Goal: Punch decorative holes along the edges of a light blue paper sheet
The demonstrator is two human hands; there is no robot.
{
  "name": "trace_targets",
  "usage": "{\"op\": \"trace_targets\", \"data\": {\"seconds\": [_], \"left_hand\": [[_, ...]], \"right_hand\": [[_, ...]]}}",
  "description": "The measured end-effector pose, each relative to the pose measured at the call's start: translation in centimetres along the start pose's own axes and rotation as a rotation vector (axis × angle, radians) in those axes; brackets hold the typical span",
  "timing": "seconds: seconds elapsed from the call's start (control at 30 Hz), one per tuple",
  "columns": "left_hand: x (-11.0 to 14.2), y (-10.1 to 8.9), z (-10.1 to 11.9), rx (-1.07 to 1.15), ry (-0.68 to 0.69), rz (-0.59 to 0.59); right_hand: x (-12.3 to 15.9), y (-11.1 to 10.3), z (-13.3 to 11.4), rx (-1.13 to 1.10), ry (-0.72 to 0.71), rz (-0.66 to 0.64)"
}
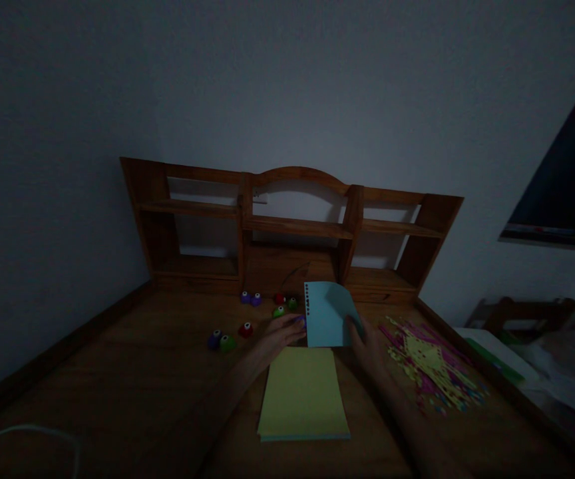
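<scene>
Left hand [278, 332] pinching purple piece [301, 321] (partly hidden); right hand [364, 340] pinching blue sheet [328, 314].

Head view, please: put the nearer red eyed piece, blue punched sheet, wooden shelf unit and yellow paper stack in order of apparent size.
1. Wooden shelf unit
2. Yellow paper stack
3. Blue punched sheet
4. Nearer red eyed piece

The stack lies nearer the camera, so its true size against the sheet is unsure.

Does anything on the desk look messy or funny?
Yes, the pink and yellow strips on the right side of the desk look messy: they lie jumbled every which way, with little coloured bits scattered nearby. I can't see anything clearly broken.
</scene>
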State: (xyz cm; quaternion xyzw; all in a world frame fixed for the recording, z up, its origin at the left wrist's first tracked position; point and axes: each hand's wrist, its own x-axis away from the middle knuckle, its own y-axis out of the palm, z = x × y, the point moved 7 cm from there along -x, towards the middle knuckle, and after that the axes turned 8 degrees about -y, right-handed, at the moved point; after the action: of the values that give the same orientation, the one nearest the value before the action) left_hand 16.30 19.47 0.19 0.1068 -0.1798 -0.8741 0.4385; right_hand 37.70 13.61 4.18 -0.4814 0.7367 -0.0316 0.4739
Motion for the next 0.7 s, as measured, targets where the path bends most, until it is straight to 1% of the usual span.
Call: {"op": "trace_targets", "data": {"seconds": [0.17, 0.23, 0.3, 0.43, 0.53, 0.7], "left_hand": [[0.6, 0.8, 0.6, 0.046, -0.033, 0.0], [0.7, 0.9, 0.5, 0.052, -0.057, 0.007], [0.7, 0.8, 0.6, 0.037, -0.042, 0.02], [0.0, -0.3, 0.5, -0.113, 0.024, 0.137], [-0.4, -1.0, 0.5, -0.209, 0.05, 0.203], [-0.3, -1.6, 0.7, -0.261, 0.02, 0.301]], "right_hand": [[0.0, -0.2, -0.4, 0.014, -0.001, -0.011], [0.0, -0.2, -0.4, 0.015, -0.005, -0.014], [0.0, -0.1, -0.5, 0.012, -0.005, -0.018], [0.0, -0.3, -0.6, -0.019, 0.002, 0.002], [-0.1, -0.4, -0.6, -0.038, -0.001, 0.026], [0.0, -0.5, 0.2, 0.007, 0.032, 0.052]]}}
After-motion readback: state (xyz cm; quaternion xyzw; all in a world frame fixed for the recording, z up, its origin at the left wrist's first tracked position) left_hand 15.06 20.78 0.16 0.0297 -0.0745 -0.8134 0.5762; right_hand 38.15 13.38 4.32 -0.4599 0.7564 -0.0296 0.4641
